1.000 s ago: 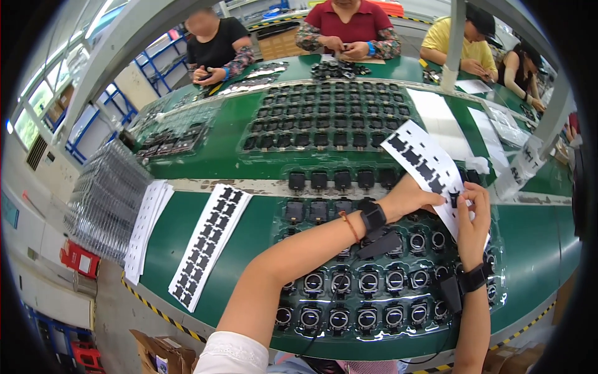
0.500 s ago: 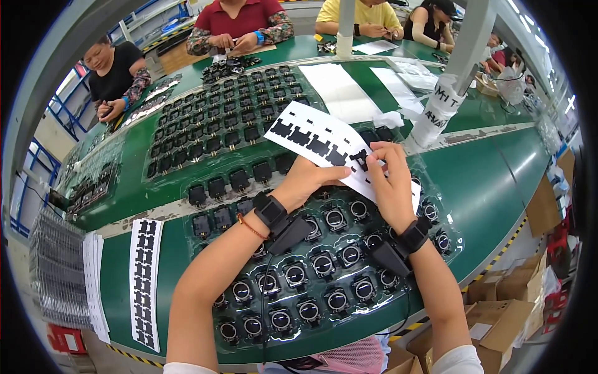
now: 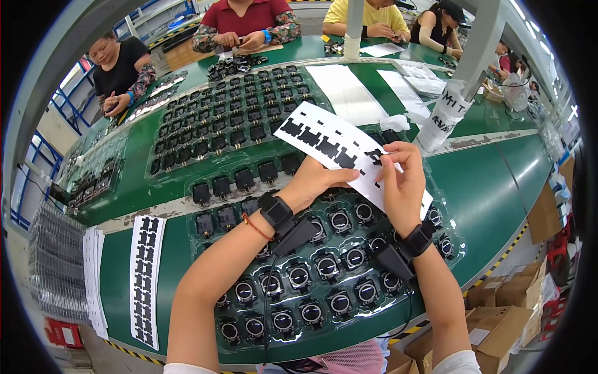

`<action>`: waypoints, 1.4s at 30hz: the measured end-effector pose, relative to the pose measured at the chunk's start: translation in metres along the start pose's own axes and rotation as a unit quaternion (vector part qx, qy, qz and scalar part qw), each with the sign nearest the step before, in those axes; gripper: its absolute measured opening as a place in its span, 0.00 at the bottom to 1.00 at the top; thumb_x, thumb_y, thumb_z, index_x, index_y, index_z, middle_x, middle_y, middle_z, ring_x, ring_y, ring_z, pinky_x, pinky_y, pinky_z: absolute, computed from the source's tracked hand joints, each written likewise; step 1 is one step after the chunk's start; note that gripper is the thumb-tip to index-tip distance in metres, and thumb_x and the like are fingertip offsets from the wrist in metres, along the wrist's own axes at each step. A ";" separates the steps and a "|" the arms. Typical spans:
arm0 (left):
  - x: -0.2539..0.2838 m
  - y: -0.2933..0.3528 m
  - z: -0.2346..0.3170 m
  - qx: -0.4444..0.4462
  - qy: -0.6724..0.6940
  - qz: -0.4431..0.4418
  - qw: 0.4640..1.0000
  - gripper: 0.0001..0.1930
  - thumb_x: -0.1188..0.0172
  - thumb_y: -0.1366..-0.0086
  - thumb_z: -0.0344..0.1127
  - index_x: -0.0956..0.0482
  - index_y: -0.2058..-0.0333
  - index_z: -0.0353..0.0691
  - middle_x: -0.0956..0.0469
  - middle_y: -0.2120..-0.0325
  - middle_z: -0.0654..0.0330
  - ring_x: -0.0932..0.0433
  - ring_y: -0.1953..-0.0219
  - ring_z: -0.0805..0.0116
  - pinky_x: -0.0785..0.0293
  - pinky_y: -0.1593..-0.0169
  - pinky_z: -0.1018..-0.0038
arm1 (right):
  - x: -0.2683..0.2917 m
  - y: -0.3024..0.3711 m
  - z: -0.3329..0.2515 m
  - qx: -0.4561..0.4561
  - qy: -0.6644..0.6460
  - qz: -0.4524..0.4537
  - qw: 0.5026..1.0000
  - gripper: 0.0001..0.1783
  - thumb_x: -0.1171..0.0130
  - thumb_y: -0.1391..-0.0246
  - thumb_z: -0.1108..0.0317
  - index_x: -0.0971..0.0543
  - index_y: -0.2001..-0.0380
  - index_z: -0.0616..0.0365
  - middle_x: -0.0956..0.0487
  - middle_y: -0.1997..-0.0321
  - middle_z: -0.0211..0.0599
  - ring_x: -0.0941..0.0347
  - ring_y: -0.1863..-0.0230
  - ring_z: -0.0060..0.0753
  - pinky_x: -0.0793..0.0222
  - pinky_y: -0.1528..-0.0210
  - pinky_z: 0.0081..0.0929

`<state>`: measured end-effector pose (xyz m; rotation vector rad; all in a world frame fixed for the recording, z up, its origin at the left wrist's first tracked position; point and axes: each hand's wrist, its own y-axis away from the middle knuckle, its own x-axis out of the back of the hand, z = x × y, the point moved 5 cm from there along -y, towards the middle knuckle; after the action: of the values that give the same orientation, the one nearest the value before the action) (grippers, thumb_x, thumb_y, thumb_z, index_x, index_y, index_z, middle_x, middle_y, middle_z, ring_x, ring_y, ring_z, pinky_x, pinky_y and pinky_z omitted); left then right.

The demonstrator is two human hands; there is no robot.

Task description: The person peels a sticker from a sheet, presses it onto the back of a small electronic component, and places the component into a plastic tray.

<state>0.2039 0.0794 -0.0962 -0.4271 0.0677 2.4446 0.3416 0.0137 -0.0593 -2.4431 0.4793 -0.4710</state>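
Observation:
My left hand (image 3: 316, 181) and my right hand (image 3: 402, 182) both hold a white backing sheet (image 3: 324, 142) with rows of small black die-cut stickers. The sheet hangs above the green table. My right thumb and forefinger pinch at a black sticker (image 3: 375, 158) near the sheet's middle. Both wrists wear black bands with small black devices. Under my hands lies a clear tray (image 3: 311, 283) of several round black lens parts.
Another sticker sheet (image 3: 144, 279) and a stack of white sheets (image 3: 94, 274) lie at the left table end. Trays of black square parts (image 3: 218, 118) fill the green belt (image 3: 492, 181) beyond. Several people sit working at the far side. Cardboard boxes (image 3: 504, 305) stand lower right.
The view has swung so the sheet and my hands sit nearer the middle. My right fingers have shifted onto a sticker at the sheet's middle; the left hand keeps its hold.

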 end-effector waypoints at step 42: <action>0.003 0.001 0.000 -0.034 -0.009 0.013 0.999 0.21 0.38 0.54 0.23 0.30 0.59 0.36 0.26 0.66 0.62 0.26 0.65 0.74 0.29 0.65 0.80 | -0.010 0.001 0.005 -0.006 0.021 -0.119 0.993 0.04 0.43 0.53 0.76 0.27 0.77 0.64 0.26 0.59 0.39 0.31 0.57 0.29 0.40 0.51 0.23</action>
<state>0.2009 0.0801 -0.0970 -0.4366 -0.0181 2.4826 0.3351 0.0201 -0.0662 -2.5181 0.2063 -0.6200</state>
